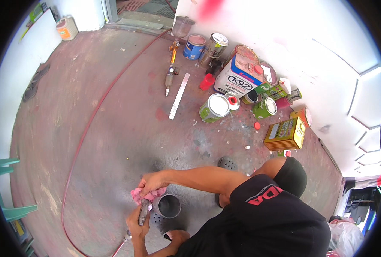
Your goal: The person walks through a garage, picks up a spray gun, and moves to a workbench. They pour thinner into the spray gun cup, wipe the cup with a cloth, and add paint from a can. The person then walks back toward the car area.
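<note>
Low in front of me, my left hand (pixel 137 225) grips a metal spray gun (pixel 144 213), its fingers wrapped round the body and handle. A round grey cup (pixel 170 206) sits beside the gun, its open mouth turned up and its inside dark; it looks joined to the gun. My right hand (pixel 152 182) reaches across from the right, closed on a crumpled pink cloth (pixel 138 196) pressed against the top of the gun. Just below my left hand is a metal hose fitting (pixel 127 235); whether it joins the gun is hidden.
A red hose (pixel 84 132) curves over the floor on the left. Ahead lie a second spray gun (pixel 170 77) and a white stick (pixel 179 96). Paint cans (pixel 215 108), a large thinner tin (pixel 237 79) and a yellow tin (pixel 285 134) line the right wall. Green chair (pixel 19 212) at left.
</note>
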